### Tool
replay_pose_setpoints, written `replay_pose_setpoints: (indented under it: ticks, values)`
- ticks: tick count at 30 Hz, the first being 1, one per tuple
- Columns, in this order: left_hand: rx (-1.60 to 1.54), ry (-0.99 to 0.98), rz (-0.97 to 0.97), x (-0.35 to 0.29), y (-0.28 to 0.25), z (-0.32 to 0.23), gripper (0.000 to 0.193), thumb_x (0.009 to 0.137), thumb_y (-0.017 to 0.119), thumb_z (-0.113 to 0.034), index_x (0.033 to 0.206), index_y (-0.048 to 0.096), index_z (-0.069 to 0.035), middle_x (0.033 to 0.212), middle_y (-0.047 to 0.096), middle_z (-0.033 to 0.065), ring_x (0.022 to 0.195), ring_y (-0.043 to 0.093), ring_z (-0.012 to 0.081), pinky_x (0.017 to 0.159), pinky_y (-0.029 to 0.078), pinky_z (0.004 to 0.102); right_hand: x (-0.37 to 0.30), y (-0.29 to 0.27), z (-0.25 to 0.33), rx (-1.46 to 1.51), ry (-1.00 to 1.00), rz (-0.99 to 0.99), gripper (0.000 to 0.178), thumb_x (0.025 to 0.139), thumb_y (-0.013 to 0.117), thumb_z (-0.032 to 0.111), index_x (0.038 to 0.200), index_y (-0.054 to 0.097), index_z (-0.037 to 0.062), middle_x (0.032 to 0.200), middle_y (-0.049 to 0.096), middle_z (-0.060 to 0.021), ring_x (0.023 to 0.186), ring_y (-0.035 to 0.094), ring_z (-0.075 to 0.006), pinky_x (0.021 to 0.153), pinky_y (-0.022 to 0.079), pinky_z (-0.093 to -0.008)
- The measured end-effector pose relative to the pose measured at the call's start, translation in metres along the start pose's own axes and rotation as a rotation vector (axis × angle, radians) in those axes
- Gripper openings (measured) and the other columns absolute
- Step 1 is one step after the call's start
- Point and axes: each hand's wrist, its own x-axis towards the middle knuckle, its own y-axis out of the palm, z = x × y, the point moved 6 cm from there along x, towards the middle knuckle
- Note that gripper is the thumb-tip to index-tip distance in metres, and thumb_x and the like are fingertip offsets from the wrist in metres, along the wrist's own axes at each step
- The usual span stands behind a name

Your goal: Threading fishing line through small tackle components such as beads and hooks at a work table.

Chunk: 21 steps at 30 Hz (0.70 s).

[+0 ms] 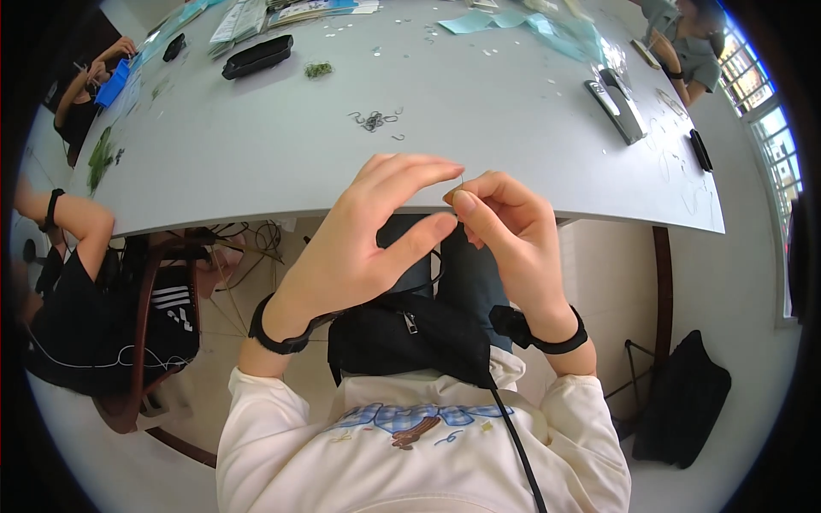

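Note:
My right hand [511,221] is closed in a pinch just in front of the table's near edge. Between its thumb and forefinger is a small brown piece [449,197], and a thin dark strand [463,179] rises beside it. The exact kind of the piece is too small to make out. Close by on the left, my left hand [363,231] holds nothing; its fingers are stretched out and its thumb stands apart from them. Beyond both hands, a loose pile of small grey metal hooks [374,120] lies on the grey table [256,154].
Farther back are a black tray [258,56], a green clump [318,70] and light-blue sheeting [560,34]. A large stapler [622,104] lies at the right. One person [81,291] sits close on my left; others work at the far corners. A black bag [410,338] rests on my lap.

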Motion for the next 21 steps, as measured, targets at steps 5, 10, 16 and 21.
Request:
replay_pose_setpoints:
  ticks: [5,10,16,21]
  values:
    - [-0.311,-0.1,-0.047,-0.001,0.001,0.015,0.018,0.081,0.053,-0.009,0.095,0.058,0.001,0.099,0.057,0.0083,0.092,0.051,0.0149,0.082,0.038,0.0276,0.0,0.008,-0.007,-0.015,0.027,-0.005,0.013,0.082,0.058,0.013,0.08,0.059,0.0002,0.067,0.056,0.0021,0.059,0.046,-0.002,0.052,0.035,-0.0166]
    - [-0.499,-0.157,-0.102,-0.003,0.004,0.021,0.01,0.083,0.051,-0.006,0.086,0.058,0.001,0.095,0.057,0.0082,0.085,0.052,0.012,0.076,0.041,0.0248,0.0,0.009,-0.015,-0.031,0.062,0.005,0.014,0.082,0.058,0.015,0.08,0.059,0.0008,0.068,0.056,0.0022,0.06,0.046,-0.0021,0.052,0.036,-0.0167]
    - [-0.549,-0.233,-0.132,-0.002,0.006,0.028,0.011,0.086,0.05,-0.009,0.086,0.056,0.0,0.085,0.058,0.0045,0.08,0.052,0.0092,0.074,0.041,0.0232,0.001,0.005,-0.012,-0.074,0.053,-0.036,0.011,0.081,0.058,0.009,0.086,0.058,-0.0004,0.072,0.056,0.001,0.06,0.046,-0.0018,0.054,0.039,-0.0165]
    - [-0.444,-0.3,-0.145,0.001,-0.001,0.029,0.011,0.086,0.049,-0.009,0.085,0.053,0.002,0.075,0.059,0.0055,0.071,0.056,0.0096,0.066,0.045,0.023,0.005,0.002,0.005,-0.174,-0.172,-0.187,0.01,0.079,0.059,0.006,0.088,0.056,0.0001,0.074,0.052,0.0,0.056,0.046,-0.0028,0.052,0.04,-0.0182]
